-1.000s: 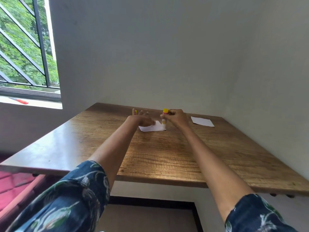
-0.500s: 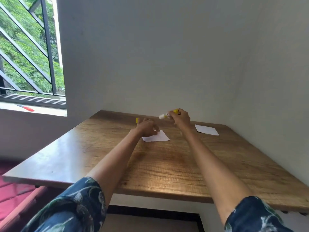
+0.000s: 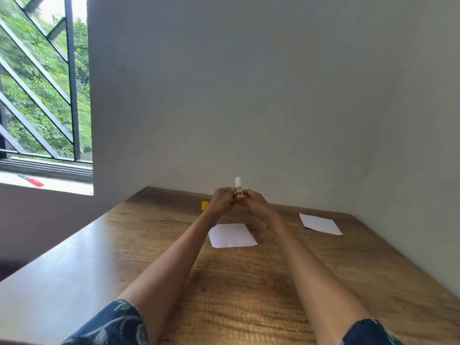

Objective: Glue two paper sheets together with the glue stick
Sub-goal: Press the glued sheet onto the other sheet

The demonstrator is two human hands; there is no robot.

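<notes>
wooden table (image 3: 224, 295) | barred window (image 3: 44, 83) | red object on sill (image 3: 31, 181)

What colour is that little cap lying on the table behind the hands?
Yellow. The cap shows in the head view, just left of the left hand.

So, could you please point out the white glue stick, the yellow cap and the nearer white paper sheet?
white glue stick (image 3: 238, 189): head view, labelled barrel.
yellow cap (image 3: 204, 205): head view, its visible side.
nearer white paper sheet (image 3: 232, 235): head view, centre.

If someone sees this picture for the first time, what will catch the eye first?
Both hands, left hand and right hand, hold an upright glue stick above the wooden table. Two white paper sheets lie apart: one beneath the arms, another to the right by the wall.
</notes>
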